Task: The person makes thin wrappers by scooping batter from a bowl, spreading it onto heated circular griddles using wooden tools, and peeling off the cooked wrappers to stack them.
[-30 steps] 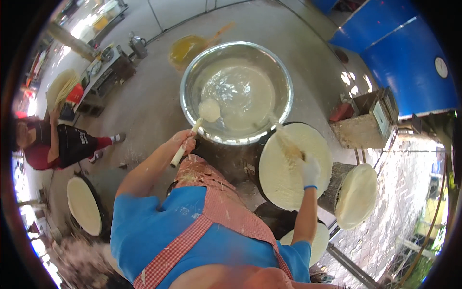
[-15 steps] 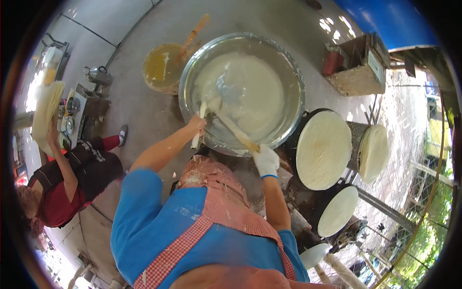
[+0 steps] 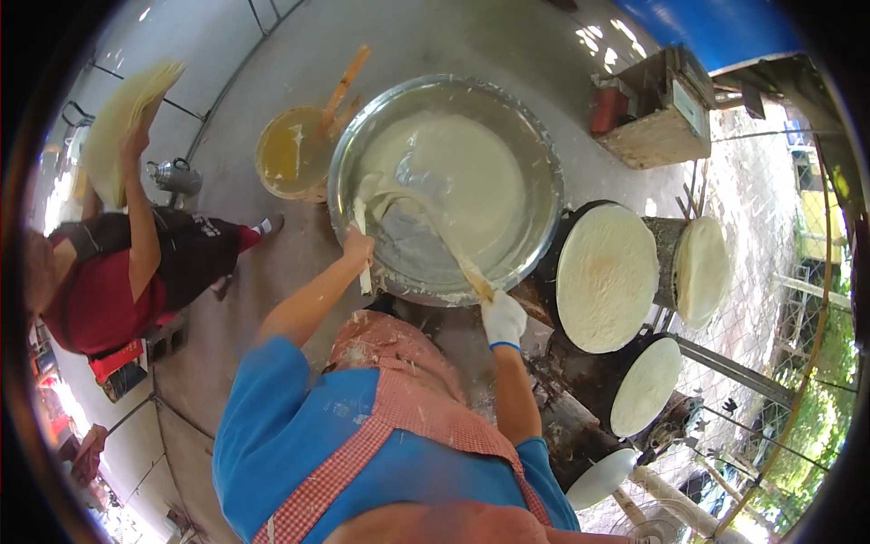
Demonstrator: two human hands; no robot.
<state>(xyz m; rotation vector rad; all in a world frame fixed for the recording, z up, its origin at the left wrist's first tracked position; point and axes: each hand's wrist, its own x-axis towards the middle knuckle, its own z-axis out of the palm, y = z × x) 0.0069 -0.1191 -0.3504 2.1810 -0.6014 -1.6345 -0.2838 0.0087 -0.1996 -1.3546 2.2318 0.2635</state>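
A wide metal basin (image 3: 550, 195) of thick white batter (image 3: 462, 163) stands in front of me. My left hand (image 3: 359, 245), bare, is closed around a pale batter-smeared stick (image 3: 365, 279) at the basin's near left rim. My right hand (image 3: 504, 319), in a white glove, grips the tan end of a batter-coated stick (image 3: 473, 275) at the near right rim. From that stick a thick band of batter (image 3: 426, 204) curves across the basin toward the left stick. How far the stick reaches under the batter cannot be made out.
Round griddles to my right carry pale batter sheets (image 3: 607, 276) (image 3: 645, 387), with a stack of flat rounds (image 3: 703, 272) beyond. A yellowish bucket (image 3: 290, 154) stands left of the basin, a wooden box (image 3: 657, 113) far right. At left, a person (image 3: 118, 272) carries thin sheets (image 3: 122, 136).
My left hand has shifted slightly left and down with its stick. The batter band now bows in a longer curve. The person at left has moved, lifting the sheets higher in view.
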